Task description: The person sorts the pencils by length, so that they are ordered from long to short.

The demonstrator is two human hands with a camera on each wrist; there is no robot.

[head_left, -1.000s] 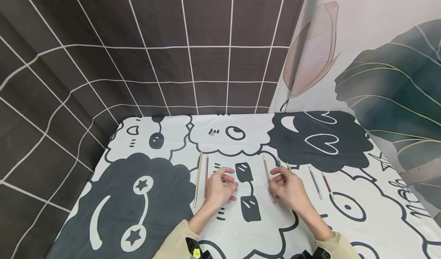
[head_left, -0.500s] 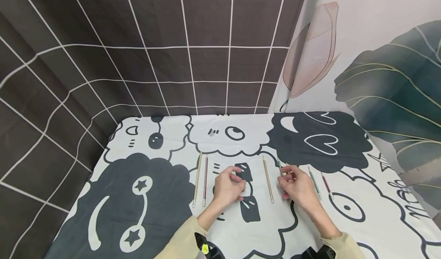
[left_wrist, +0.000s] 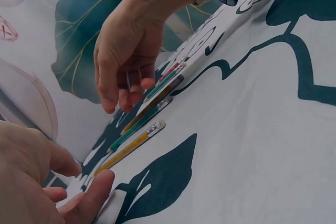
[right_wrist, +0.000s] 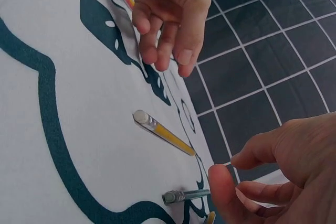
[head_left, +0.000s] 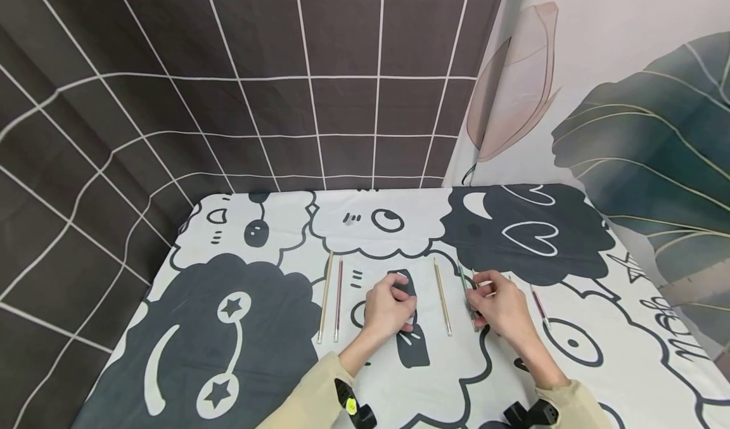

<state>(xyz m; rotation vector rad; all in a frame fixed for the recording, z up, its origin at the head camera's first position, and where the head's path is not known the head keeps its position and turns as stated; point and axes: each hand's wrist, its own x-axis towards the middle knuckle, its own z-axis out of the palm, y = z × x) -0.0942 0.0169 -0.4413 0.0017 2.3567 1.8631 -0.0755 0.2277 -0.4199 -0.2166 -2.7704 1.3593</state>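
Note:
My left hand (head_left: 390,305) hovers over the cloth between two groups of pencils, its fingers loosely bent around nothing. My right hand (head_left: 503,305) is just right of a green pencil (head_left: 464,289), fingers relaxed and thumb apart. Left of that green one lies a yellow pencil (head_left: 441,296), its eraser end toward me. In the left wrist view, a brownish pencil (left_wrist: 155,100) and another green pencil (left_wrist: 164,82) lie below the right hand; the head view mostly hides them. A red pencil (head_left: 539,305) lies farthest right. Whether the right fingertips touch any pencil, I cannot tell.
Another yellow pencil (head_left: 325,299) and a red pencil (head_left: 339,299) lie side by side left of the left hand. A black-and-white cartoon cloth (head_left: 433,391) covers the table. Behind it hangs a dark grid-patterned curtain (head_left: 342,106), with a leaf-print curtain (head_left: 639,125) at the right.
Both hands have moved to the right. The right hand has gone from beside the middle yellow pencil to past the green one; the left has left the red pencil's side. The pencils look unmoved.

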